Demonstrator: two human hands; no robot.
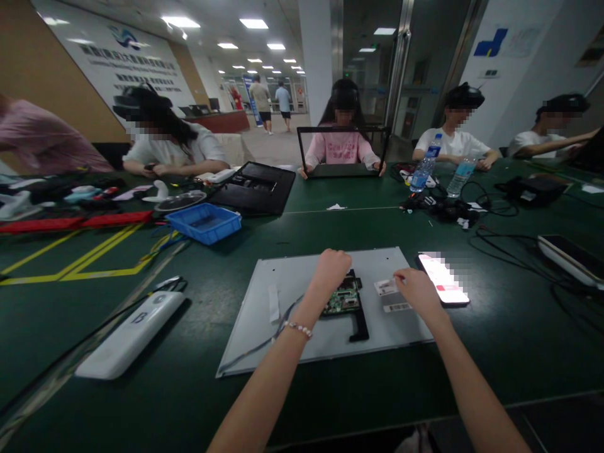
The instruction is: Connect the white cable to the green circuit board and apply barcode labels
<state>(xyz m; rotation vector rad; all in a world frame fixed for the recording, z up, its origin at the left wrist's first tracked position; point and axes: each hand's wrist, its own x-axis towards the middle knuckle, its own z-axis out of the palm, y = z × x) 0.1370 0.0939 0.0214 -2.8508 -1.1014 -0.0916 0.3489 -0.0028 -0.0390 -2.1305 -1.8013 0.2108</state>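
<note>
In front of me a flat silvery-white panel [292, 277] lies on the green table. A green circuit board [343, 302] in a black bracket [361, 328] sits on its middle. My left hand [333, 267] is closed over the upper left of the board; what its fingers hold, if anything, is hidden. My right hand [419, 290] is closed in a pinch above the panel's right part, beside a printed label [396, 308]. Nothing can be made out between those fingertips. A grey cable [255, 353] runs from near the board to the panel's lower left corner.
A lit phone [443, 280] lies right of the panel, a white power bank [134, 336] with a cable to its left. Beyond are a blue tray [205, 223], a black casing [255, 189], water bottles [425, 167] and tangled cables. A person opposite holds a black frame [344, 171].
</note>
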